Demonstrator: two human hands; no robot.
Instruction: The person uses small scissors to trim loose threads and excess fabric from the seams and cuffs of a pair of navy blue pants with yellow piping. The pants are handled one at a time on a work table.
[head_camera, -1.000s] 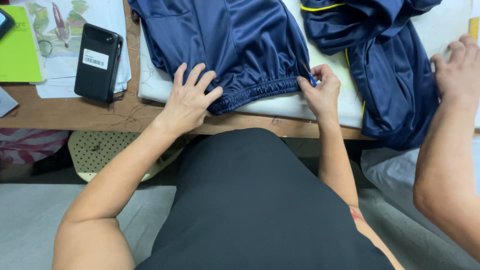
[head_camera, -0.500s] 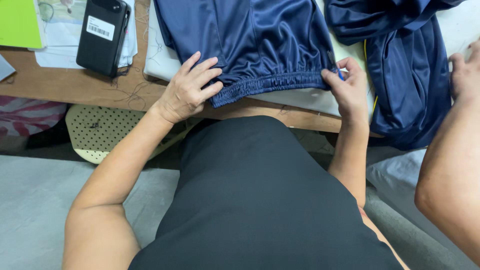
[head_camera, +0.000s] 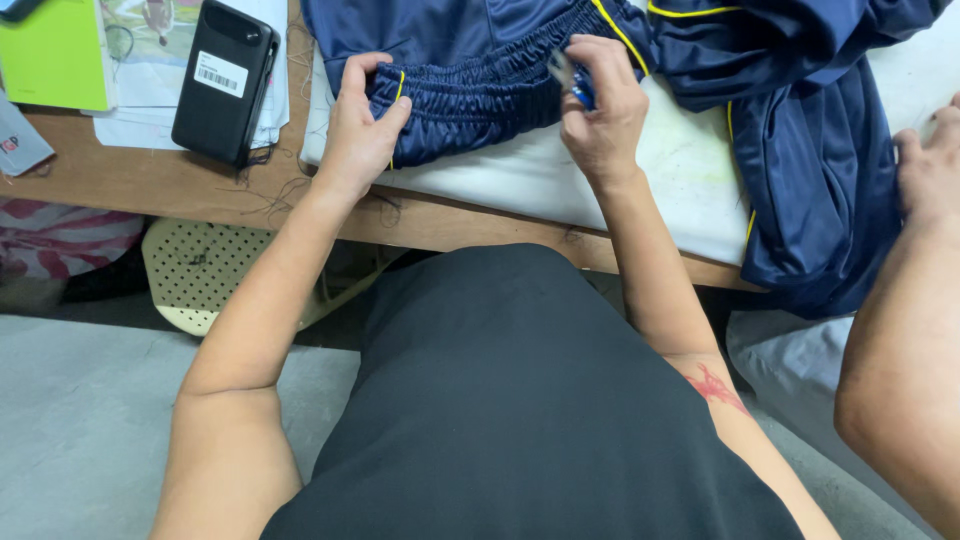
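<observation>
Left hand (head_camera: 360, 130) closed, gripping the gathered elastic waistband (head_camera: 470, 95) of navy shorts (head_camera: 440, 40) with yellow piping. Right hand (head_camera: 605, 110) pinched shut on a small blue-handled thread snip (head_camera: 568, 80), at the waistband's right end. Shorts lie on a white pad (head_camera: 560, 185) atop the wooden counter (head_camera: 150, 190). Left of the shorts: black phone (head_camera: 225, 80), papers, green sheet (head_camera: 50, 55). Right of them: a second navy garment (head_camera: 810, 170), then another person's hand (head_camera: 930, 165).
</observation>
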